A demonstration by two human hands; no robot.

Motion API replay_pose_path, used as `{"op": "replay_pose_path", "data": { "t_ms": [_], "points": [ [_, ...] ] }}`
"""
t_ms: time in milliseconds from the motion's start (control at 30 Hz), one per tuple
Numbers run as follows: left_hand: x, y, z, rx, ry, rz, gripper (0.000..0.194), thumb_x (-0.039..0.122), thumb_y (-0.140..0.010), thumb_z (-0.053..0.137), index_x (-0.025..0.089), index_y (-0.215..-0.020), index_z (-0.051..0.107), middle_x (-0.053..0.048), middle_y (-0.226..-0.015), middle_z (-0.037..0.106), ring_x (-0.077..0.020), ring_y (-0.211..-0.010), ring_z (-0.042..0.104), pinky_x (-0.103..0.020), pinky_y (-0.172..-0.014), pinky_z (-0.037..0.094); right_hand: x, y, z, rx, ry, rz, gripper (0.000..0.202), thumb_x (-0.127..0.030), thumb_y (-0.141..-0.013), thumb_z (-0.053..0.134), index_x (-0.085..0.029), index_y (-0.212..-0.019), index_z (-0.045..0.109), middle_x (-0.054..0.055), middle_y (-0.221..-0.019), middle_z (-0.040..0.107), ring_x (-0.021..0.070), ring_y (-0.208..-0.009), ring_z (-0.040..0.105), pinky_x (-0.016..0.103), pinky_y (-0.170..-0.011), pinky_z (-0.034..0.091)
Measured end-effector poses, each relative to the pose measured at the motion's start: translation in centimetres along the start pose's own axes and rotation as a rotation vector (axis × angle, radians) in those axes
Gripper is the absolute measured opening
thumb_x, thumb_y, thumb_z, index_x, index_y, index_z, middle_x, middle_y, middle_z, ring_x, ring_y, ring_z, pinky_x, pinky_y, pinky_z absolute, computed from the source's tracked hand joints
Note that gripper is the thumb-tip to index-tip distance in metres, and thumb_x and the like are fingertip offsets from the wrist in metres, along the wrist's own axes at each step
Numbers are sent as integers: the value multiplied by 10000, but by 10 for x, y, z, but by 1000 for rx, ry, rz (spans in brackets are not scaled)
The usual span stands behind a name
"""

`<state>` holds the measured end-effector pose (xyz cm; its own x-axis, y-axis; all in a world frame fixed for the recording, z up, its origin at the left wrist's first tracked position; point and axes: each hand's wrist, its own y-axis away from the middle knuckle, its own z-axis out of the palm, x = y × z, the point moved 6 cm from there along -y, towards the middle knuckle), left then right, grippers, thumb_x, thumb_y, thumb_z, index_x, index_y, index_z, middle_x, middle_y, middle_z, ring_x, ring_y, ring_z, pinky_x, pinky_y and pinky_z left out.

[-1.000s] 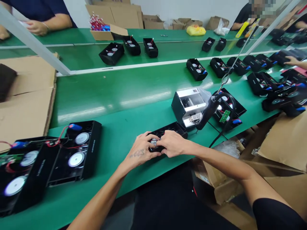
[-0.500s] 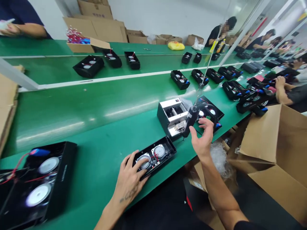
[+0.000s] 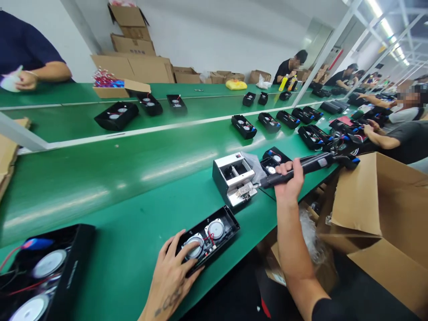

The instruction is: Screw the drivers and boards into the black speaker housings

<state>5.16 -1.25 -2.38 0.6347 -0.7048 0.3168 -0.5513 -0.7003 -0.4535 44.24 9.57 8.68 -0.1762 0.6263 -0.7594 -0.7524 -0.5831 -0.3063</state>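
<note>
My left hand [image 3: 177, 267] grips the near left end of a black speaker box [image 3: 230, 225], its fingers over the rim and one round speaker. The box lies open side up on the green bench, showing two round speakers and red wires. My right hand [image 3: 290, 180] is wrapped round a black electric screwdriver [image 3: 310, 164], held almost level. The tool's tip points left at the metal front of a screw feeder [image 3: 234, 178]; whether it touches a screw cannot be made out.
An open cardboard box [image 3: 357, 200] stands at the right. Another black speaker box [image 3: 76, 272] lies at the lower left. More boxes line the green conveyor [image 3: 133, 156]. Co-workers sit at the far right, with a person [image 3: 30, 49] at the upper left.
My right hand has closed round the screwdriver, which has swung from hanging upright to nearly level at the feeder. My left hand stays on the box. The view has tilted up a little.
</note>
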Motion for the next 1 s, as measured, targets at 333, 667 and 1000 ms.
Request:
{"op": "replay_pose_path", "data": {
  "t_ms": [333,667,1000],
  "points": [
    [-3,2,4,36,-8,27,113,303,-911,766,306,-798,771,20,-1227,798,-360,-1450,518,-547,-1156,405,-38,18,33,-51,328,-233,345,-388,-866,852,-208,-1091,663,-101,-599,605,123,-472,565,298,-599,541],
    [-3,4,4,23,11,6,61,280,-899,786,313,-848,790,37,-1253,794,-377,-1461,507,-555,-1167,405,41,79,-29,-441,543,121,316,-410,-808,864,-227,-913,629,-80,-535,609,149,-459,555,338,-571,542],
    [0,-1,-2,-18,-49,38,96,273,-918,759,324,-853,807,13,-1248,789,-358,-1446,518,-542,-1142,421,12,59,34,-383,329,-14,377,-431,-899,832,-241,-1103,578,-120,-563,615,124,-436,549,308,-557,505]
  ]
}}
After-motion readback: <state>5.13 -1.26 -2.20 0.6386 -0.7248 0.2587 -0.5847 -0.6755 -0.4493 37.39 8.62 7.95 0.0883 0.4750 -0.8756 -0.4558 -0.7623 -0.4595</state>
